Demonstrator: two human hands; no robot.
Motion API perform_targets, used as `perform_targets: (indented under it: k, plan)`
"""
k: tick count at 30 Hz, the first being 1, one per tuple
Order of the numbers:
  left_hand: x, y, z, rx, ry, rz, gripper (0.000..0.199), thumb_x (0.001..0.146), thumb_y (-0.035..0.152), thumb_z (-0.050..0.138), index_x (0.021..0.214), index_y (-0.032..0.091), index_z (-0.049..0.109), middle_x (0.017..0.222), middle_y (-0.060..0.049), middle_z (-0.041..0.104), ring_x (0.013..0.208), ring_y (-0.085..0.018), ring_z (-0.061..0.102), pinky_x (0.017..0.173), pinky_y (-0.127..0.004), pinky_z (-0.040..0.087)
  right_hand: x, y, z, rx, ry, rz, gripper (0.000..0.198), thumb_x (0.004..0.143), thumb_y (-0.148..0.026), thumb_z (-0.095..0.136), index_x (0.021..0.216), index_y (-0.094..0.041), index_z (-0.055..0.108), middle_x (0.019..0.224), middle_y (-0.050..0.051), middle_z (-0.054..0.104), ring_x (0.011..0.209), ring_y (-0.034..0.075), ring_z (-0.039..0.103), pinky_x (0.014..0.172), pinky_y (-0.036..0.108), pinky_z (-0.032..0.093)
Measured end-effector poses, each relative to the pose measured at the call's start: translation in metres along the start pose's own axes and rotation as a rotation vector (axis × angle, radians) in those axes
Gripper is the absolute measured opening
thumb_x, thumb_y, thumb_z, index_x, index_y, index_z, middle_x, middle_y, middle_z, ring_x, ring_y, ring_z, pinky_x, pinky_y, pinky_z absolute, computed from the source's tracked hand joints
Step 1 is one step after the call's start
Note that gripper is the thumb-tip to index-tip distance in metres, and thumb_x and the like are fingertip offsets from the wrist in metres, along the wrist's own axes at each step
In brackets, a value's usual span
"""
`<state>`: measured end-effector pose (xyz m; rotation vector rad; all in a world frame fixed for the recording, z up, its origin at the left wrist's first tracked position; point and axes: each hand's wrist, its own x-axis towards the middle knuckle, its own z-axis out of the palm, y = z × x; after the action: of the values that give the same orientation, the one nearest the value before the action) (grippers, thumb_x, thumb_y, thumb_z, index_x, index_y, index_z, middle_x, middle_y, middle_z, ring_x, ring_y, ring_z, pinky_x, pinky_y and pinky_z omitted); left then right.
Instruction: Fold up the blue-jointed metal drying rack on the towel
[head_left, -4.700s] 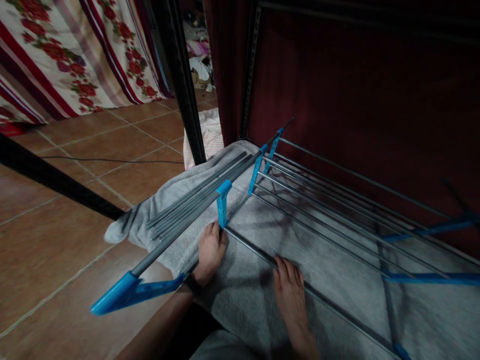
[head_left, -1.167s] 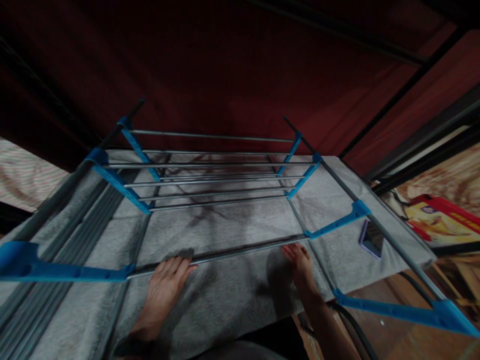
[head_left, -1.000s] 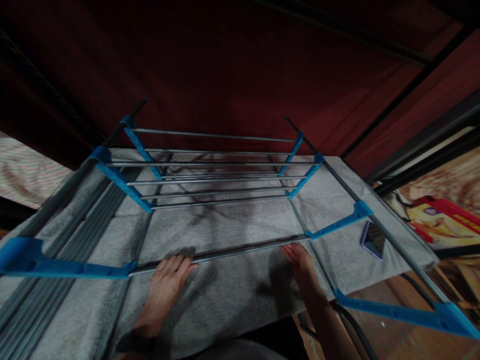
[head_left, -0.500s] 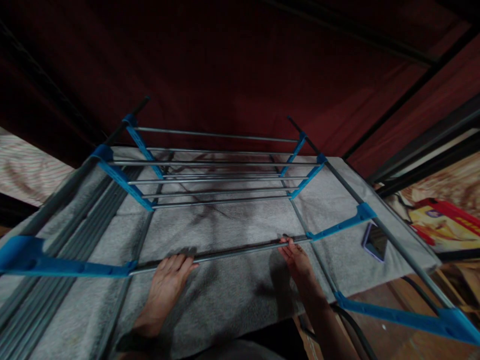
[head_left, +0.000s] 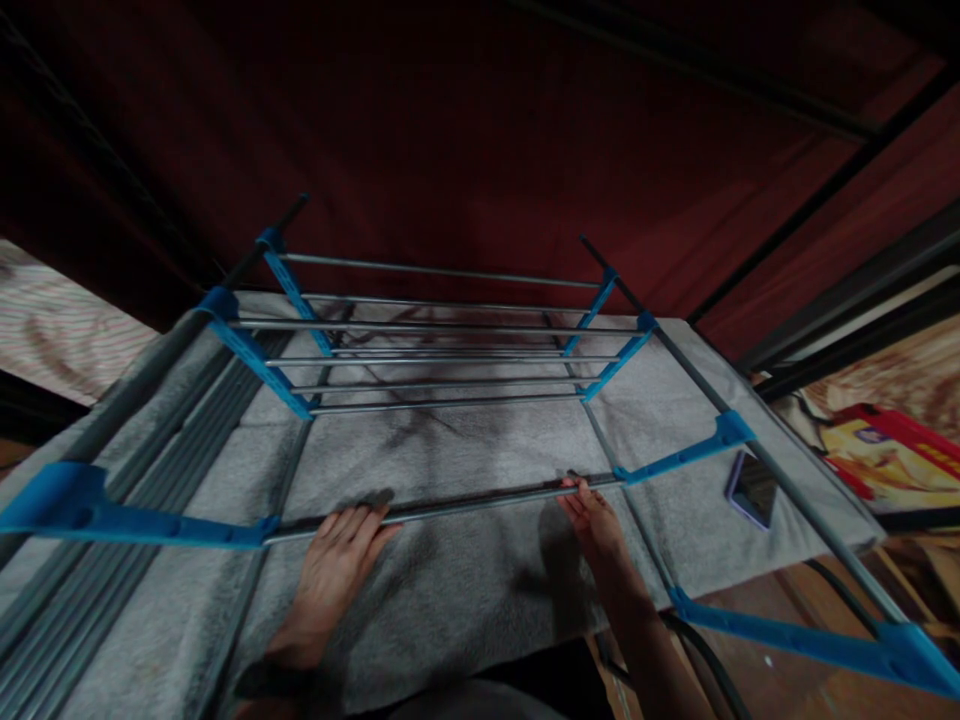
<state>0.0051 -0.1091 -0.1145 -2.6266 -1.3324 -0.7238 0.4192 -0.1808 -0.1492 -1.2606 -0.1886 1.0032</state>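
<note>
A grey metal rod (head_left: 480,503) spans two blue plastic brackets, the left bracket (head_left: 176,528) and the right bracket (head_left: 686,456). My left hand (head_left: 341,555) is closed over the rod near its left end, fingers on top. Near the right end, my right hand (head_left: 589,515) pinches the same rod between thumb and fingers. The brackets sit on long grey side poles, the left pole (head_left: 131,395) and the right pole (head_left: 802,515). Farther back, several thinner rods (head_left: 450,329) join other blue brackets (head_left: 259,360) on the same frame.
Grey cloth (head_left: 450,590) covers the surface under the frame. Several loose grey tubes (head_left: 169,455) lie at left. A phone (head_left: 752,488) rests at right, beside the right pole. A red and yellow box (head_left: 892,450) is beyond the right edge. Dark red fabric (head_left: 465,130) hangs behind.
The left side of the frame has shifted slightly to the right in view. Both hands keep their places on the rod.
</note>
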Motion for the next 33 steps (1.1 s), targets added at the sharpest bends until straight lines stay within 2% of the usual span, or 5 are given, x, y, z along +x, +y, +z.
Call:
perform_targets:
  k: [6,11,17,23,33]
  plan:
    - [-0.008,-0.005,0.01,0.024,-0.049,0.007,0.039,0.109,0.037,0.04,0.109,0.022,0.076,0.095,-0.007,0.078,0.091,-0.025,0.071,0.091,-0.04,0.048,-0.009,-0.008,0.006,0.064,-0.007,0.055,0.04,0.068,-0.049,0.094,0.095,-0.026,0.076,0.106,0.005,0.08,0.111,0.024,0.074,0.105,0.043,0.059]
    - [-0.005,-0.005,0.007,0.032,-0.029,0.044,0.037,0.11,0.035,0.041,0.11,0.022,0.076,0.093,-0.007,0.077,0.089,-0.025,0.069,0.089,-0.04,0.047,-0.008,-0.004,0.005,0.063,0.014,0.045,0.033,0.066,-0.046,0.095,0.084,-0.028,0.074,0.1,0.002,0.08,0.11,0.022,0.074,0.103,0.041,0.06]
    - [-0.007,-0.005,0.01,0.013,-0.023,0.025,0.037,0.109,0.036,0.041,0.112,0.023,0.076,0.093,-0.008,0.077,0.091,-0.026,0.069,0.089,-0.041,0.046,-0.005,0.0,0.003,0.094,0.027,0.018,0.029,0.065,-0.043,0.095,0.077,-0.029,0.073,0.096,0.0,0.08,0.104,0.021,0.075,0.099,0.041,0.061]
    - [-0.004,-0.003,0.006,0.064,-0.005,0.075,0.038,0.11,0.036,0.041,0.11,0.022,0.076,0.091,-0.006,0.076,0.087,-0.025,0.068,0.085,-0.04,0.045,-0.002,0.003,0.0,0.061,0.003,0.033,0.029,0.069,-0.047,0.093,0.08,-0.03,0.072,0.097,0.001,0.078,0.111,0.023,0.072,0.103,0.043,0.059]
    - [-0.005,-0.003,0.006,0.062,-0.038,0.047,0.04,0.111,0.036,0.039,0.113,0.022,0.075,0.092,-0.007,0.076,0.088,-0.026,0.068,0.086,-0.04,0.045,-0.005,0.001,0.003,0.029,0.026,0.022,0.033,0.069,-0.049,0.093,0.084,-0.03,0.071,0.098,0.001,0.079,0.106,0.022,0.073,0.101,0.042,0.06]
